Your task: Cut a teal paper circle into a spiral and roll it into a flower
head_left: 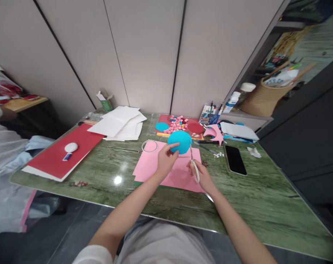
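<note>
A blue paper circle (179,139) is pinched between the thumb and fingers of my left hand (167,159), raised above the pink paper sheets (180,174). My right hand (202,176) grips white-handled scissors (195,170). Their blades point away from me and meet the right edge of the circle. Whether the blades are parted is too small to tell. On the left part of the pink sheets rests a roll of tape (149,146). Behind the circle lie many small pink pieces (177,124), a smaller blue disc (162,127) and a red disc (196,127).
White sheets (117,121) and red paper (70,154) lie to the left, with a white oval object (71,147) on the red. A phone (235,160), a pink cut-out (214,134) and a pen box (209,115) are at the right. Someone's clothing (9,165) shows at far left.
</note>
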`<act>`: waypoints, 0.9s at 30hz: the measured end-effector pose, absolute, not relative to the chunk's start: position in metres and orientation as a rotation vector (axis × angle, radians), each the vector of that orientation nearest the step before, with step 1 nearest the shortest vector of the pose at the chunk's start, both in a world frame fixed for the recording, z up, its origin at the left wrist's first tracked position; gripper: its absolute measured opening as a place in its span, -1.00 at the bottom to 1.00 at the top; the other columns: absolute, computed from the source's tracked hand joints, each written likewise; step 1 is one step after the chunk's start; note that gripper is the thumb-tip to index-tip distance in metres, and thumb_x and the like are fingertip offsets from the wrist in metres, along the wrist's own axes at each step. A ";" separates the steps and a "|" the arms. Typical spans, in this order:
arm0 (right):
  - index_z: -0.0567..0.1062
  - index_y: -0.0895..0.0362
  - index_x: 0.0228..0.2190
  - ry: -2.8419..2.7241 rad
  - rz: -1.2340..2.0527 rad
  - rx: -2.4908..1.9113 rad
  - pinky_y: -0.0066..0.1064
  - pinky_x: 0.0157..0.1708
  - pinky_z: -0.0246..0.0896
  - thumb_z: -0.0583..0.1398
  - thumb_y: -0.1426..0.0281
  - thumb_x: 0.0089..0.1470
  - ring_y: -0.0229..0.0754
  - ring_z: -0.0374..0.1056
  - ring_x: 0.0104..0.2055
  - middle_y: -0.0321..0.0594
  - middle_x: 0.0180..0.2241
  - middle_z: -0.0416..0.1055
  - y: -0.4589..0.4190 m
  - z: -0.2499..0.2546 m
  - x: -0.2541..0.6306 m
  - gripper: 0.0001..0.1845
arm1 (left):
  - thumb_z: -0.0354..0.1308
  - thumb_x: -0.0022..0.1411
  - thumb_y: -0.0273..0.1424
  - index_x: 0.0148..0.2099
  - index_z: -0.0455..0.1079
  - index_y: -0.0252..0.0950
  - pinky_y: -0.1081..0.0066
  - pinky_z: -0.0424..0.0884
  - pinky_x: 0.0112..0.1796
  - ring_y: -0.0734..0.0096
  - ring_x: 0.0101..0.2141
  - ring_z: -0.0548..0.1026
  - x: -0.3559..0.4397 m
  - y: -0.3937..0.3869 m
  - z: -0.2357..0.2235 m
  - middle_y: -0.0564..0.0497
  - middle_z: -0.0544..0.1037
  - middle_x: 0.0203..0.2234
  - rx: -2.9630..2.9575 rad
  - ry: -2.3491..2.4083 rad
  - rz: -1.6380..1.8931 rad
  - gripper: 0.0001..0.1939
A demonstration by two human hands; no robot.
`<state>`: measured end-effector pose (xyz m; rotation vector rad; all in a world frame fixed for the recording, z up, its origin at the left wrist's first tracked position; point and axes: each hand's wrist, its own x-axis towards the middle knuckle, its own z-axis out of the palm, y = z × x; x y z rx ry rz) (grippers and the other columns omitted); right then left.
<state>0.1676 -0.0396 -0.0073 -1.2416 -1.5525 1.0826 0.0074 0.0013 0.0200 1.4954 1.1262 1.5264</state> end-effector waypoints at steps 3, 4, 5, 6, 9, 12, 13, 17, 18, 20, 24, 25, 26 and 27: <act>0.33 0.15 -0.42 -1.550 1.094 -1.233 -0.47 -0.52 0.03 -0.01 0.15 0.08 -0.31 0.10 -0.55 -0.33 -0.62 0.17 -0.040 -0.007 0.168 -0.67 | 0.09 0.02 -0.45 -0.17 0.41 -0.27 0.44 0.30 -0.33 0.42 -0.33 0.38 0.007 0.001 0.020 -0.03 0.46 -0.33 1.483 1.112 1.540 -0.73; 0.32 0.15 -0.42 -1.550 1.099 -1.232 -0.47 -0.52 0.02 -0.01 0.15 0.08 -0.31 0.10 -0.55 -0.34 -0.62 0.17 -0.040 -0.007 0.167 -0.68 | 0.08 0.02 -0.46 -0.18 0.41 -0.27 0.44 0.30 -0.32 0.41 -0.33 0.38 0.007 0.001 0.020 -0.03 0.46 -0.33 1.482 1.101 1.544 -0.74; 0.32 0.15 -0.42 -1.553 1.103 -1.232 -0.47 -0.52 0.02 -0.01 0.15 0.08 -0.31 0.10 -0.55 -0.34 -0.62 0.17 -0.040 -0.007 0.167 -0.68 | 0.07 0.03 -0.46 -0.20 0.42 -0.27 0.44 0.30 -0.31 0.41 -0.32 0.39 0.007 0.001 0.020 -0.03 0.46 -0.33 1.481 1.089 1.546 -0.76; 0.32 0.15 -0.42 -1.557 1.105 -1.233 -0.47 -0.52 0.02 -0.01 0.15 0.08 -0.31 0.10 -0.55 -0.34 -0.63 0.17 -0.040 -0.006 0.167 -0.68 | 0.07 0.03 -0.46 -0.22 0.42 -0.28 0.43 0.31 -0.31 0.41 -0.31 0.39 0.007 0.002 0.020 -0.04 0.46 -0.33 1.480 1.078 1.546 -0.78; 0.33 0.15 -0.42 -1.569 1.102 -1.236 -0.47 -0.52 0.03 -0.01 0.15 0.07 -0.31 0.10 -0.56 -0.35 -0.63 0.17 -0.040 -0.005 0.167 -0.68 | 0.05 0.05 -0.45 -0.27 0.43 -0.28 0.43 0.31 -0.30 0.41 -0.30 0.40 0.007 0.002 0.018 -0.04 0.47 -0.32 1.469 1.053 1.549 -0.81; 0.33 0.15 -0.43 -1.572 1.101 -1.228 -0.47 -0.51 0.03 0.00 0.15 0.07 -0.31 0.11 -0.56 -0.36 -0.63 0.18 -0.041 -0.004 0.166 -0.68 | 0.04 0.07 -0.44 -0.26 0.44 -0.28 0.43 0.31 -0.29 0.41 -0.29 0.40 0.007 0.002 0.017 -0.04 0.47 -0.30 1.456 1.043 1.555 -0.81; 0.33 0.15 -0.43 -1.574 1.105 -1.226 -0.47 -0.51 0.03 0.00 0.15 0.07 -0.31 0.11 -0.56 -0.36 -0.63 0.18 -0.041 -0.004 0.166 -0.68 | 0.04 0.07 -0.43 -0.25 0.44 -0.27 0.43 0.31 -0.29 0.41 -0.29 0.40 0.007 0.002 0.017 -0.04 0.47 -0.31 1.453 1.047 1.557 -0.80; 0.33 0.15 -0.44 -1.583 1.109 -1.246 -0.47 -0.52 0.03 0.00 0.15 0.06 -0.31 0.12 -0.56 -0.36 -0.64 0.18 -0.040 -0.005 0.167 -0.69 | 0.09 0.05 -0.39 -0.17 0.41 -0.26 0.43 0.31 -0.30 0.41 -0.31 0.39 0.008 0.002 0.017 -0.05 0.46 -0.29 1.428 1.081 1.565 -0.75; 0.33 0.14 -0.44 -1.583 1.108 -1.254 -0.47 -0.52 0.03 0.00 0.15 0.06 -0.31 0.12 -0.56 -0.36 -0.64 0.18 -0.040 -0.005 0.167 -0.69 | 0.10 0.04 -0.38 -0.16 0.40 -0.26 0.43 0.32 -0.32 0.41 -0.32 0.39 0.008 0.003 0.017 -0.06 0.46 -0.29 1.423 1.086 1.563 -0.73; 0.33 0.14 -0.44 -1.576 1.107 -1.262 -0.47 -0.53 0.03 0.01 0.14 0.06 -0.31 0.12 -0.57 -0.36 -0.65 0.18 -0.040 -0.005 0.166 -0.68 | 0.11 0.03 -0.37 -0.14 0.39 -0.26 0.43 0.32 -0.34 0.42 -0.34 0.39 0.009 0.003 0.017 -0.06 0.45 -0.30 1.423 1.094 1.557 -0.71; 0.33 0.15 -0.43 -1.560 1.123 -1.239 -0.47 -0.53 0.03 -0.01 0.12 0.06 -0.31 0.12 -0.56 -0.34 -0.63 0.19 -0.040 -0.006 0.166 -0.65 | 0.12 0.02 -0.38 -0.16 0.40 -0.25 0.45 0.31 -0.36 0.45 -0.38 0.38 0.009 0.003 0.016 -0.04 0.45 -0.31 1.455 1.112 1.537 -0.72; 0.32 0.15 -0.43 -1.557 1.127 -1.234 -0.47 -0.54 0.03 -0.01 0.11 0.06 -0.31 0.11 -0.57 -0.34 -0.63 0.19 -0.040 -0.006 0.166 -0.65 | 0.12 0.02 -0.38 -0.16 0.40 -0.25 0.45 0.31 -0.37 0.46 -0.40 0.37 0.009 0.003 0.016 -0.04 0.45 -0.32 1.461 1.115 1.527 -0.72; 0.32 0.15 -0.43 -1.554 1.128 -1.231 -0.47 -0.54 0.02 -0.01 0.11 0.06 -0.31 0.11 -0.57 -0.34 -0.64 0.18 -0.039 -0.006 0.166 -0.64 | 0.12 0.02 -0.39 -0.16 0.40 -0.24 0.46 0.31 -0.38 0.47 -0.41 0.36 0.009 0.003 0.016 -0.03 0.45 -0.32 1.465 1.117 1.518 -0.72; 0.32 0.15 -0.43 -1.549 1.128 -1.230 -0.47 -0.54 0.02 -0.01 0.11 0.06 -0.31 0.10 -0.57 -0.34 -0.64 0.18 -0.039 -0.007 0.166 -0.64 | 0.12 0.01 -0.39 -0.16 0.40 -0.24 0.46 0.31 -0.39 0.48 -0.42 0.35 0.009 0.003 0.016 -0.03 0.45 -0.33 1.465 1.118 1.512 -0.72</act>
